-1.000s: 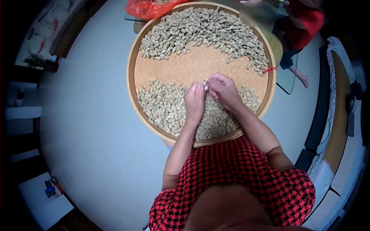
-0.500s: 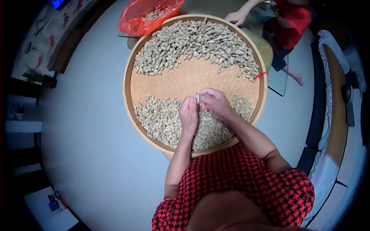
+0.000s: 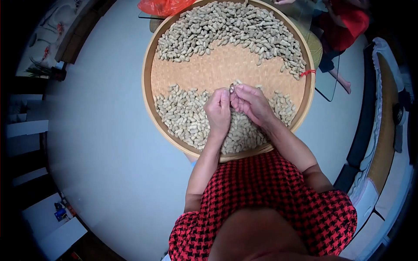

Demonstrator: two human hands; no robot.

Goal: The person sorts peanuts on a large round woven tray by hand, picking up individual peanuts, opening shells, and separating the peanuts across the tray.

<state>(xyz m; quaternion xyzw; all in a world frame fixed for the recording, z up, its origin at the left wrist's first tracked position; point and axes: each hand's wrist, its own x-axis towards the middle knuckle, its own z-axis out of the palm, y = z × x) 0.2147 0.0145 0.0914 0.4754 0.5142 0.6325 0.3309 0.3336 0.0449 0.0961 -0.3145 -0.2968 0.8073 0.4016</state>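
Between the fingertips of both hands is a small peanut point(image 3: 232, 88), its shell seemingly parted with something dark inside. My left hand point(image 3: 218, 111) is closed, thumb and fingers pressed together at its left side. My right hand point(image 3: 252, 103) pinches it from the right, with the other fingers curled. Both hands are over the near part of a round woven tray point(image 3: 191, 76) with a wooden rim. Unshelled peanuts point(image 3: 185, 115) lie under and around the hands, and a second band of peanuts point(image 3: 230, 26) curves along the far side.
A red plastic bag point(image 3: 163, 6) is at the tray's far left edge. A red string point(image 3: 308, 72) is tied to the right rim. Beyond it, a person in red point(image 3: 346, 26) is near a glass table point(image 3: 326, 85). A sofa point(image 3: 381, 122) stands at the right.
The view has shifted, so the tray and hands sit higher than half a second ago. Both hands remain together at the peanut, which now shows a dark inside. The other person's hand has mostly left view.
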